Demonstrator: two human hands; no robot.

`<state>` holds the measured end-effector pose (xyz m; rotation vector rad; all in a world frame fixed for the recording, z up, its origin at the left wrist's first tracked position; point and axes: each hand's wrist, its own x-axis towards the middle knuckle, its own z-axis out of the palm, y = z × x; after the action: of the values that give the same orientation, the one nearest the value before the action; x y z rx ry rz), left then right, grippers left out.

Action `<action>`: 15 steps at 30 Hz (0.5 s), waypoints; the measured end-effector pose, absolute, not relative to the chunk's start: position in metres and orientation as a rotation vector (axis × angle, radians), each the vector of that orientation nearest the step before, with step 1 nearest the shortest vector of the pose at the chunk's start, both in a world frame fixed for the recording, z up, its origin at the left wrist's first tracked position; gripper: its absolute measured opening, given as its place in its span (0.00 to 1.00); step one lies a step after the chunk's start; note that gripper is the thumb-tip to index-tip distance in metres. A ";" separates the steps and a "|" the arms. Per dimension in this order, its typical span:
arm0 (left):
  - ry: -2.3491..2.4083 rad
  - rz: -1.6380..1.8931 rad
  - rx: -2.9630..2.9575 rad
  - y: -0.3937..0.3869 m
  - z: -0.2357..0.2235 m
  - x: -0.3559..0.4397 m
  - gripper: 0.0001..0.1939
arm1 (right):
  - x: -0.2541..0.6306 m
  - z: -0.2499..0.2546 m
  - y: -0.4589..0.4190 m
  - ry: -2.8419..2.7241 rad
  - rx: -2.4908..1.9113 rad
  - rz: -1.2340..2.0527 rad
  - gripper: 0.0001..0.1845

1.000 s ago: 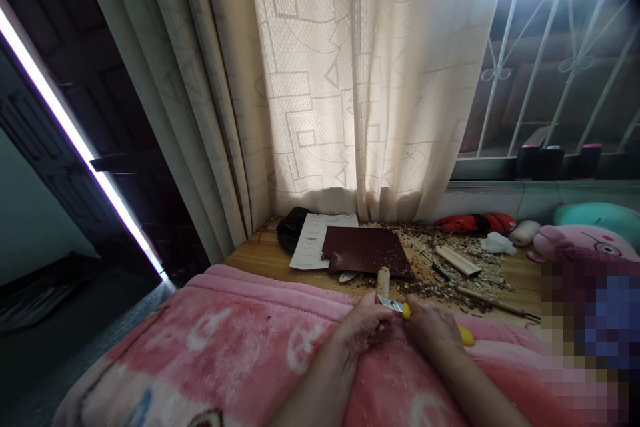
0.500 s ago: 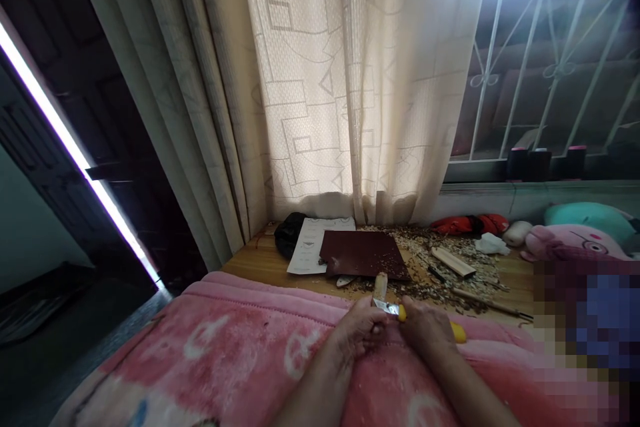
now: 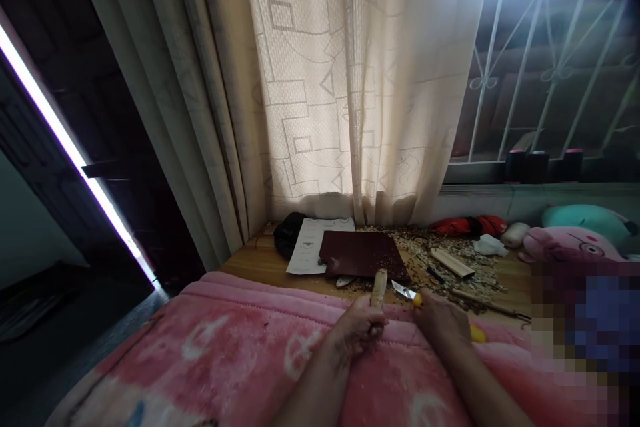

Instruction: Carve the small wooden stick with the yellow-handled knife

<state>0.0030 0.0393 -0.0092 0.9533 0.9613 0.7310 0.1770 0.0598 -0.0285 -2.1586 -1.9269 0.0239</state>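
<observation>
My left hand (image 3: 359,331) is closed around a pale wooden stick (image 3: 379,287) whose far end points up and away from me. My right hand (image 3: 443,325) grips a yellow-handled knife (image 3: 411,294); its short steel blade points left, a little apart from the stick. The yellow butt of the handle shows behind my right wrist. Both hands rest over a pink blanket (image 3: 240,347) on my lap.
A wooden ledge (image 3: 255,260) ahead holds wood shavings (image 3: 440,267), a dark red sheet (image 3: 361,253), a printed paper (image 3: 313,243), a black object (image 3: 290,232), a flat wood piece (image 3: 453,261) and a long tool (image 3: 493,305). Plush toys (image 3: 570,243) lie right. Curtains (image 3: 350,80) hang behind.
The knife blade was against the stick near my left hand; my right hand has drawn it off to the right, so blade and stick are now apart.
</observation>
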 end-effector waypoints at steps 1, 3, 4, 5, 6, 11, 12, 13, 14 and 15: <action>0.959 0.747 0.972 0.041 -0.010 0.004 0.10 | 0.176 -0.028 0.059 -1.906 -2.174 0.017 0.08; 0.946 0.767 1.006 0.043 -0.011 0.006 0.10 | 0.173 -0.026 0.057 -1.893 -2.174 -0.015 0.07; 0.945 0.767 1.021 0.044 -0.011 0.007 0.09 | 0.172 -0.025 0.056 -1.903 -2.156 -0.038 0.07; 0.951 0.763 1.033 0.045 -0.011 0.008 0.10 | 0.171 -0.025 0.055 -1.920 -2.134 -0.059 0.07; 0.962 0.755 1.043 0.045 -0.011 0.009 0.10 | 0.170 -0.025 0.055 -1.941 -2.111 -0.077 0.07; 0.993 0.732 1.098 0.046 -0.007 0.013 0.13 | 0.163 -0.025 0.051 -2.077 -1.962 -0.111 0.07; 0.995 0.738 1.104 0.047 -0.007 0.014 0.13 | 0.161 -0.026 0.050 -2.111 -1.930 -0.104 0.07; 1.004 0.748 1.102 0.047 -0.007 0.015 0.13 | 0.159 -0.026 0.049 -2.143 -1.904 -0.090 0.06; 1.018 0.757 1.093 0.048 -0.008 0.015 0.14 | 0.158 -0.025 0.048 -2.169 -1.884 -0.072 0.05; 1.036 0.765 1.082 0.048 -0.010 0.016 0.15 | 0.157 -0.025 0.047 -2.190 -1.870 -0.055 0.05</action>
<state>0.0158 0.0484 -0.0097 1.0817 1.0359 0.7654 0.1566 0.0474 -0.0253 -1.8702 -2.1895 -0.0547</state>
